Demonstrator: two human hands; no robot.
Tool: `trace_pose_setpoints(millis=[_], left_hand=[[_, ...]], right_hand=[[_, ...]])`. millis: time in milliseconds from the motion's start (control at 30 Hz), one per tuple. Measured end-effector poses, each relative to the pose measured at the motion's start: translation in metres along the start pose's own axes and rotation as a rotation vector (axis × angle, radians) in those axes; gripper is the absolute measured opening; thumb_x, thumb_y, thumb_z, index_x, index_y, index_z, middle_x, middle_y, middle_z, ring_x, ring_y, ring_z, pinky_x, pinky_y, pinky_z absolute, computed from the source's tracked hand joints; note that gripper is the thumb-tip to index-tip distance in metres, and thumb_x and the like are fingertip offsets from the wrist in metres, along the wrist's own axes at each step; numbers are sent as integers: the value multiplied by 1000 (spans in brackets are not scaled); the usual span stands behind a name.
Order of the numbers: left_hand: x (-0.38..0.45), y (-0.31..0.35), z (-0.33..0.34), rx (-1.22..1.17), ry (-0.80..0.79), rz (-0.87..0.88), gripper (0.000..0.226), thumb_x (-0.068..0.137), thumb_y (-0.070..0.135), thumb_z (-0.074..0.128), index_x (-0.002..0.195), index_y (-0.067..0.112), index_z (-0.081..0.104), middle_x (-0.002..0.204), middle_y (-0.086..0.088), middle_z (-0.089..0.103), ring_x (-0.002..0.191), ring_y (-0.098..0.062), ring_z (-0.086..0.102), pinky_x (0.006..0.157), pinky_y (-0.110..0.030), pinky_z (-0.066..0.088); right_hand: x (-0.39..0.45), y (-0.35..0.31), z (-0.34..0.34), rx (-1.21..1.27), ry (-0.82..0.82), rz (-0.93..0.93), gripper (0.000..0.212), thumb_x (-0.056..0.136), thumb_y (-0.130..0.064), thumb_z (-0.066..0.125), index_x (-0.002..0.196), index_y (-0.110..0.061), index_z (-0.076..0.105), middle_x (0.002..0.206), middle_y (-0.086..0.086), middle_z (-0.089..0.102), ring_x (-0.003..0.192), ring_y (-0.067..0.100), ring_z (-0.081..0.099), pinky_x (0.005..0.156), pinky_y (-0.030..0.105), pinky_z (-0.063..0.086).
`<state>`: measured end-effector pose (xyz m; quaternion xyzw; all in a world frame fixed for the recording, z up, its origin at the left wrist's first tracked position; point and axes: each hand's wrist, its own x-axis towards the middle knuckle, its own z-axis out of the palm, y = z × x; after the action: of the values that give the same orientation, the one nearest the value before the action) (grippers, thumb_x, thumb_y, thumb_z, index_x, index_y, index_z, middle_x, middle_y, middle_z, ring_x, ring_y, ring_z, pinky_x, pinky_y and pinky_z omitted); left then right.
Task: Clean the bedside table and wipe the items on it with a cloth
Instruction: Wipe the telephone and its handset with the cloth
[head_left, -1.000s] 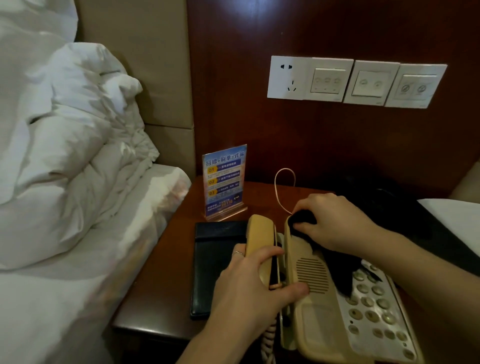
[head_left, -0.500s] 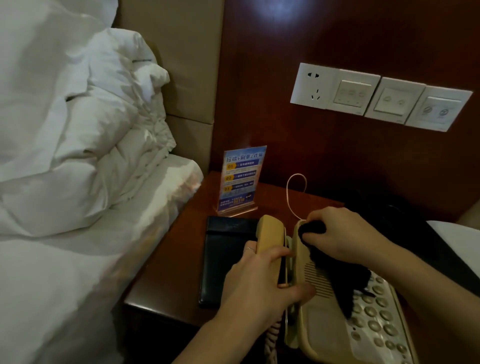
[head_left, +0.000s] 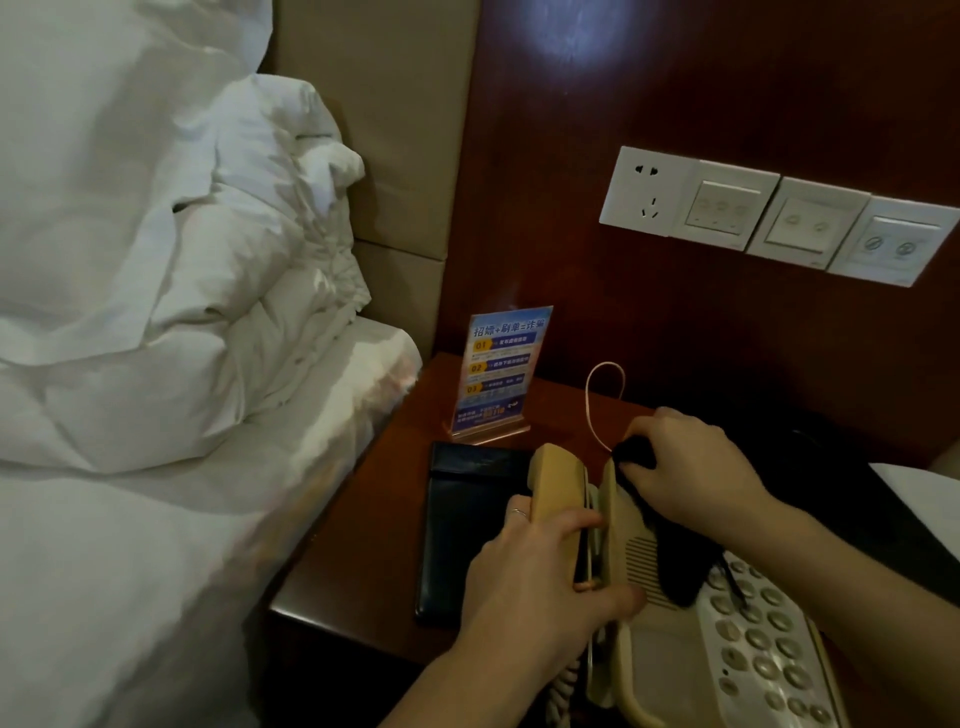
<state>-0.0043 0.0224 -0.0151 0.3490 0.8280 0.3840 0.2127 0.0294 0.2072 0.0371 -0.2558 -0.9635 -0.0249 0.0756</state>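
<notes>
Left hand (head_left: 540, 587) grips lifted beige plastic handset (head_left: 558, 499); right hand (head_left: 691, 467) clutches dark cloth (head_left: 636, 452), wiping beige phone base (head_left: 670, 649) on wooden bedside table (head_left: 363, 530), near right. Black folder (head_left: 467, 525), blue acrylic sign (head_left: 501, 374) apparently still unwiped.

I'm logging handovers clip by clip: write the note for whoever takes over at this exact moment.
Left hand: grips the beige handset, lifted off its cradle.
Right hand: presses the dark cloth onto the top end of the phone base.
On the bedside table: black folder left of the phone, sign stand behind it.
Done: cannot tell beyond the wipe under way on the cradle area.
Left: keypad, handset, folder, sign stand, table top; then put the handset back.
</notes>
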Motion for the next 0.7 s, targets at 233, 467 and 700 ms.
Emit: trace_pose_setpoints(millis=[233, 467, 700], left_hand=[[1, 0, 1, -10, 11, -9, 65, 74, 69, 74, 132, 57, 48, 133, 16, 33, 103, -10, 38, 97, -29, 41], [0, -3, 1, -23, 7, 7, 63, 74, 67, 75, 131, 57, 48, 128, 15, 35, 103, -11, 41, 92, -28, 42], [0, -1, 1, -8, 11, 12, 64, 76, 66, 74, 133, 56, 47, 127, 14, 34, 102, -9, 40, 88, -26, 39]], right_hand=[[-24, 19, 0, -135, 197, -41, 25, 97, -51, 48, 118, -36, 52, 109, -11, 54, 84, 16, 64, 55, 25, 40], [-19, 20, -22, -42, -213, 18, 22, 96, -49, 55, 112, -34, 60, 89, -11, 63, 73, 4, 60, 61, 23, 53], [-11, 7, 9, 18, 105, 89, 22, 96, -40, 56, 109, -24, 61, 91, -2, 68, 79, 18, 65, 66, 35, 57]])
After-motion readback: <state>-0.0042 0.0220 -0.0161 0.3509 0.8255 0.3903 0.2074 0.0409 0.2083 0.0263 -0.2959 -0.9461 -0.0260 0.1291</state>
